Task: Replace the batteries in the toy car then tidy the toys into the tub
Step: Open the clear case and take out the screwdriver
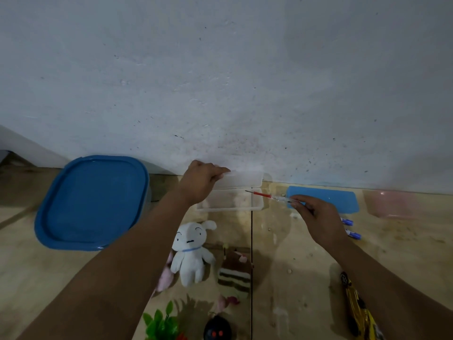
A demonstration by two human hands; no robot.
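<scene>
- I am seeing the yellow toy car (356, 307) lying on the floor at the lower right, just beside the right forearm, its long axis running away from me toward the wall.
- The right hand (318, 217) is pinching a red-shafted screwdriver (268, 196) by its clear handle, tip pointing left over a clear plastic case (230, 200).
- The left hand (201, 180) is gripping the case's raised lid, holding it open against the wall.
- I judge the right hand is nearer the car, which is lying behind it, toward me; it would have to draw back to reach it.
- The blue-lidded tub (92, 201) is sitting closed at the far left.
- A white plush dog (191, 251), a plush cake slice (234, 273) and a green plastic plant (160, 323) are lying between the arms.
</scene>
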